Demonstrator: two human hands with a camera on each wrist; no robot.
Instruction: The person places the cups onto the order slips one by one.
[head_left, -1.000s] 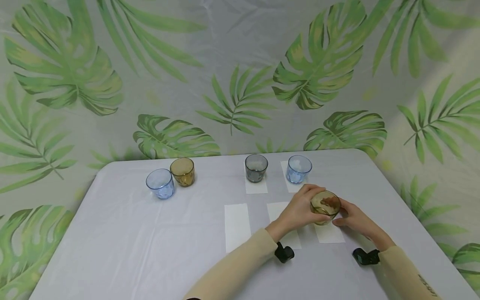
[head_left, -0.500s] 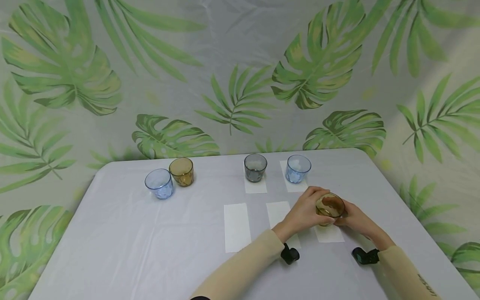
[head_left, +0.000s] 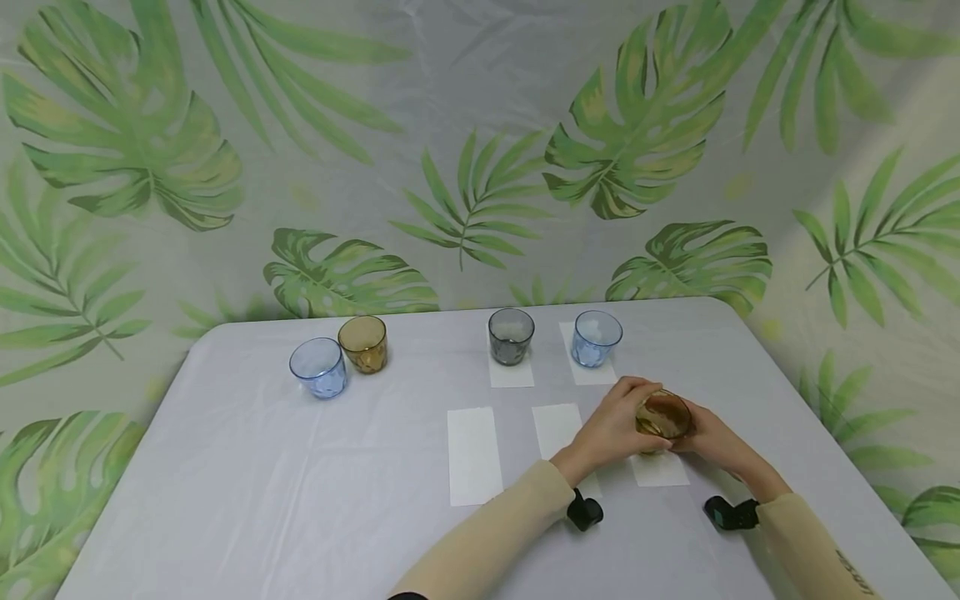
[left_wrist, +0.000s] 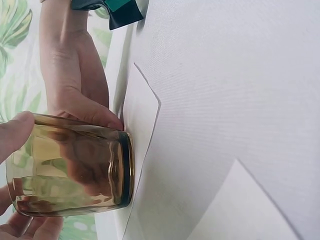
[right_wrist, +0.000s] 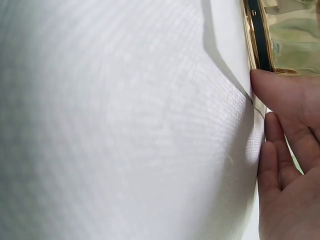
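Observation:
At the right of the table, an amber glass tumbler [head_left: 664, 416] stands upright between both hands, over a white paper strip [head_left: 660, 472]. My left hand [head_left: 611, 423] grips its upper part; in the left wrist view the thumb lies near the rim, fingertips on the opposite side. My right hand [head_left: 712, 437] curls round the other side, with its thumb low at the base in the right wrist view. Fingers of that hand show through the tumbler [left_wrist: 80, 165]. The base sits at or just above the paper; I cannot tell which.
Behind stand a grey tumbler [head_left: 512, 337] and a blue tumbler [head_left: 597, 339], each on a paper strip. Another blue tumbler [head_left: 318, 367] and an amber one [head_left: 363, 343] stand side by side at the back left. More paper strips [head_left: 474, 456] lie mid-table.
The amber tumbler has shifted slightly right and down in the head view, and my left hand has moved right with it. My right hand has closed in round its side.

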